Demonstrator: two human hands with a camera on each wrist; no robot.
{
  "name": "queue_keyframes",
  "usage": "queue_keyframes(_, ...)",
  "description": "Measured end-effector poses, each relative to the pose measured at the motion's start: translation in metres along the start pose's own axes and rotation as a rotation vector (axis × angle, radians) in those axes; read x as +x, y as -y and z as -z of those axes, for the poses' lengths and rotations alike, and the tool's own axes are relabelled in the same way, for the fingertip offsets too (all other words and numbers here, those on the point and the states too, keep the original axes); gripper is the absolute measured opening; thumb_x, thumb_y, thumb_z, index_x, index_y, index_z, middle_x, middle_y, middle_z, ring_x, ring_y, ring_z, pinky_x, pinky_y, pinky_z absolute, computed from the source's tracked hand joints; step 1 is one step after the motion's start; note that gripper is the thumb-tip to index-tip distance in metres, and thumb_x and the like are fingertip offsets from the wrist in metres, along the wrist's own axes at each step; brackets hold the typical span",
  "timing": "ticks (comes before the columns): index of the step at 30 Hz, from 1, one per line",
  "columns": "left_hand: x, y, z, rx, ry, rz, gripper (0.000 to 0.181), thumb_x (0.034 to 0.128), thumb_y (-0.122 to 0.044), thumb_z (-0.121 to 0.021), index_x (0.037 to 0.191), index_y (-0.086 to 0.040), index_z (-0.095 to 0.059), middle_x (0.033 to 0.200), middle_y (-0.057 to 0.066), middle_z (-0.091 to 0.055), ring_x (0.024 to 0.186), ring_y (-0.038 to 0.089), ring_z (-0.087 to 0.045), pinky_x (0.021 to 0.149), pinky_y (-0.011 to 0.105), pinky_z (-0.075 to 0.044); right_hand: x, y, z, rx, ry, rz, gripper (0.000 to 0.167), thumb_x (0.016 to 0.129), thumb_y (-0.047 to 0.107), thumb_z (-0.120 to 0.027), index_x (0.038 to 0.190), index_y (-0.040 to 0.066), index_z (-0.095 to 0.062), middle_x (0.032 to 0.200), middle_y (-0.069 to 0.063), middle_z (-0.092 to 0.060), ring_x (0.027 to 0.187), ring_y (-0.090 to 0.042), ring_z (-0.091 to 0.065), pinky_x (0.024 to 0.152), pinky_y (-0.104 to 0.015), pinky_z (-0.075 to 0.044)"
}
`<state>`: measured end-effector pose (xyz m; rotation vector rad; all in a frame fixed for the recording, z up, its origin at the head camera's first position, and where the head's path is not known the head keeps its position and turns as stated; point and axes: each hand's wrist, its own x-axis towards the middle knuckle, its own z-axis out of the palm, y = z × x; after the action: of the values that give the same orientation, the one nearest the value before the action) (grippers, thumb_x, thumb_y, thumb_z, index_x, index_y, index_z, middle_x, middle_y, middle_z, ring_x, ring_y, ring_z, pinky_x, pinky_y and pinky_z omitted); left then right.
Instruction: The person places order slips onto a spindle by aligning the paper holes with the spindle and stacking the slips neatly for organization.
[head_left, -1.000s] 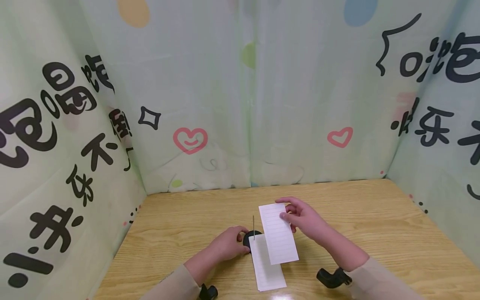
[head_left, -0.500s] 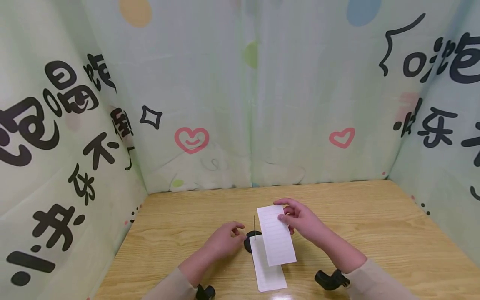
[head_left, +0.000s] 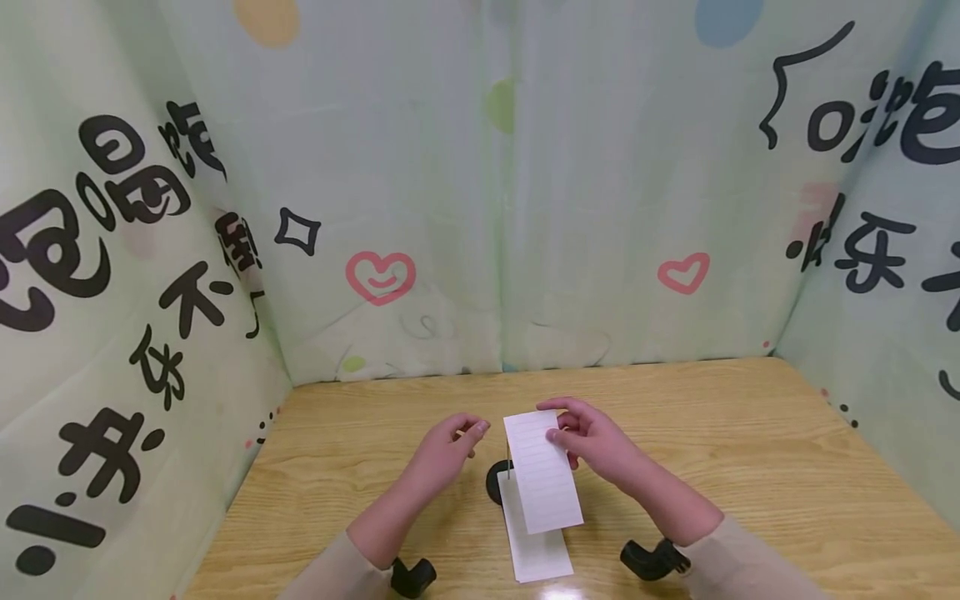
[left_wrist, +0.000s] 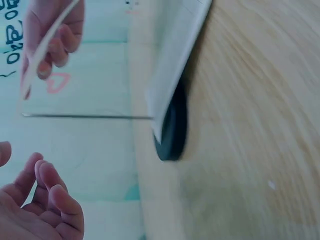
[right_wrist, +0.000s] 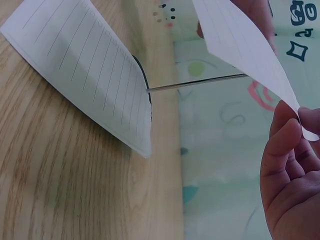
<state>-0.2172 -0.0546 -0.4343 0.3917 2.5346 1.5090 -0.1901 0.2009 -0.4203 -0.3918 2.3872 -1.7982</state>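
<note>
A bill spike stands on the table, with a round black base [head_left: 492, 483] and a thin upright metal rod [left_wrist: 90, 116]. Several lined paper slips [head_left: 542, 560] are stuck on the rod, lying low over the base and out toward me. My right hand [head_left: 596, 442] pinches one lined paper sheet [head_left: 542, 475] by its right edge, between thumb and fingers. That sheet hangs level with the rod's tip; whether the tip touches it I cannot tell. Left of the sheet, my left hand [head_left: 442, 454] is raised with loosely bent fingers and holds nothing.
The wooden table [head_left: 360, 433] spreads around the spike. Printed curtains [head_left: 420, 192] close off the back and both sides. A black wrist mount [head_left: 412, 578] sits by the left sleeve, another mount [head_left: 651, 560] by the right sleeve.
My left hand has let go of the black base and risen up beside the rod. My right hand has carried the sheet slightly left, over the rod's tip.
</note>
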Motion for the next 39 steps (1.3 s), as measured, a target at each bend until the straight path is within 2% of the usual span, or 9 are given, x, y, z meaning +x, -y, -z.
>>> queue_keyframes(5,0.001,-0.012,-0.003,-0.049,0.005,-0.011,0.038,0.0988,-0.046,-0.057,0.117,-0.014,-0.067,0.106,0.001,-0.063,0.087,0.021,-0.06,0.072,0.035,-0.048,0.002,0.0,-0.005,0.005,0.015,0.005,0.039,0.098,0.009,-0.062,0.135,0.006,-0.052,0.095,-0.014,-0.061,0.066,-0.021,-0.054,0.056,-0.033,-0.048)
queue_keyframes(12,0.003,-0.021,-0.009,-0.055,0.022,-0.026,0.031,0.0966,-0.041,-0.063,0.111,-0.014,-0.067,0.102,-0.001,-0.062,0.086,0.018,-0.059,0.071,0.035,-0.048,0.005,-0.001,-0.012,-0.008,0.027,0.003,0.039,0.098,0.01,-0.061,0.135,0.007,-0.053,0.094,-0.012,-0.062,0.065,-0.023,-0.054,0.057,-0.033,-0.049)
queue_keyframes(20,0.005,-0.022,-0.013,-0.047,0.011,-0.003,0.022,0.0965,-0.037,-0.065,0.102,-0.016,-0.066,0.098,-0.001,-0.062,0.085,0.019,-0.059,0.07,0.035,-0.047,0.007,-0.001,-0.014,-0.025,0.03,0.013,0.039,0.098,0.009,-0.061,0.135,0.006,-0.052,0.092,-0.012,-0.062,0.065,-0.029,-0.054,0.056,-0.036,-0.048)
queue_keyframes(29,0.006,-0.023,-0.013,-0.042,0.001,0.007,0.02,0.097,-0.035,-0.064,0.107,-0.017,-0.068,0.1,-0.002,-0.061,0.085,0.019,-0.058,0.069,0.035,-0.047,0.009,-0.002,-0.015,-0.014,0.035,0.012,0.038,0.099,0.009,-0.06,0.136,0.005,-0.051,0.093,-0.012,-0.063,0.064,-0.021,-0.053,0.056,-0.037,-0.049)
queue_keyframes(39,0.006,-0.027,-0.013,-0.023,0.004,0.013,0.019,0.0971,-0.036,-0.063,0.102,-0.019,-0.068,0.097,-0.002,-0.061,0.085,0.021,-0.059,0.069,0.035,-0.046,0.01,0.0,-0.014,-0.011,0.026,0.005,0.039,0.099,0.009,-0.06,0.136,0.004,-0.05,0.094,-0.011,-0.063,0.066,-0.021,-0.054,0.057,-0.037,-0.049)
